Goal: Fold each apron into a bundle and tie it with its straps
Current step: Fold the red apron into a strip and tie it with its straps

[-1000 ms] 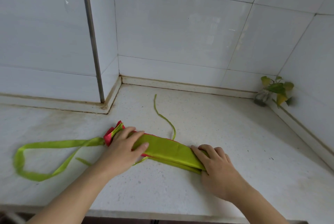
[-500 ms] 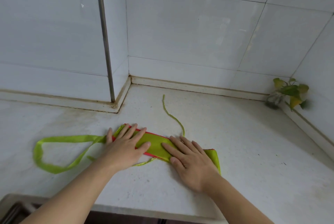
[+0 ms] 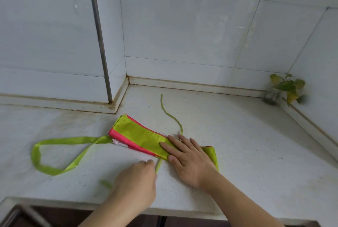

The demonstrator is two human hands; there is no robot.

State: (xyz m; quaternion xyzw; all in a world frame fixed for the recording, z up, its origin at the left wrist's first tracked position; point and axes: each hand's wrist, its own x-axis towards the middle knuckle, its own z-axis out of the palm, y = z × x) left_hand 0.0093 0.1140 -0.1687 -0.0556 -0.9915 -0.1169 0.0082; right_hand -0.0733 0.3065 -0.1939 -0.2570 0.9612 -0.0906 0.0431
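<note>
Head view: folded apron [image 3: 139,135], lime with pink edge, lies mid worktop [image 3: 247,144]. Right hand [image 3: 188,159] flat on its right part, fingers spread, pressing. Left hand [image 3: 135,184] just near of apron, blurred; fingers curled at thin strap [image 3: 158,166], grip cannot be told. Wide strap loop [image 3: 54,153] trails left. Second thin strap [image 3: 170,115] runs far. Metal pipe [image 3: 99,40] at far-left wall corner. Small plant [image 3: 285,89] far right. Sink edge [image 3: 14,214] near left.

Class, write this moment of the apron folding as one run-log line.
stage: folded, untied | right hand: flat on apron | left hand: at near strap, grip unclear | wide strap loop: loose on counter
</note>
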